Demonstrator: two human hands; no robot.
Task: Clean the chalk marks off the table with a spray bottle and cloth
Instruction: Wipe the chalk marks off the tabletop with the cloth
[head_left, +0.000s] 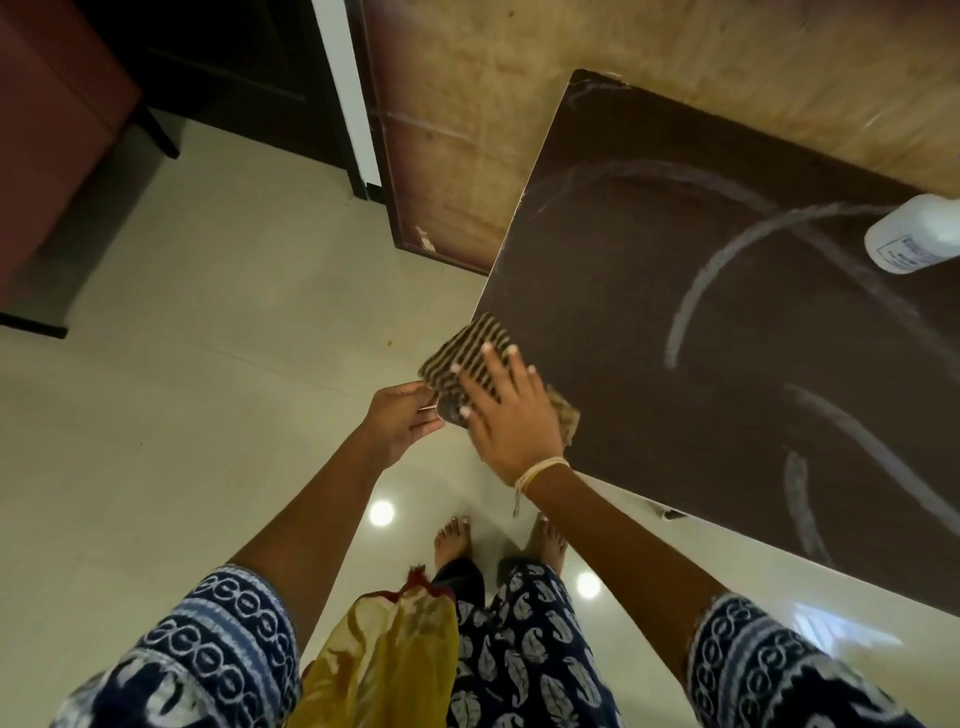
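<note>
Far left: dark cabinet (47, 130) against the wall, pale tiled floor (208, 364) below with ceiling-light reflections. Left hand (400, 423) sits just off the table's near-left corner, palm turned toward it, fingers loosely curled and apart; fingertips touch the cloth's hanging edge, can't tell if it actually pinches it. Striped brown-and-tan cloth (465, 353) is draped over that corner, part on the top, part over the edge. Right hand (506, 415) lies flat on the cloth, fingers spread, pressing down, not clamped on anything; thread band on the wrist. Bare feet and patterned dark-blue clothing below, a yellow scarf (384, 660) hanging at the front. Dark brown table (649, 415) runs right; curved white chalk marks (696, 291) cross its middle and right side, well apart from the cloth. White spray bottle (914, 234) stands on the table at the far right edge, cut off by the frame, untouched. Wooden board (467, 130) leans behind the table.
</note>
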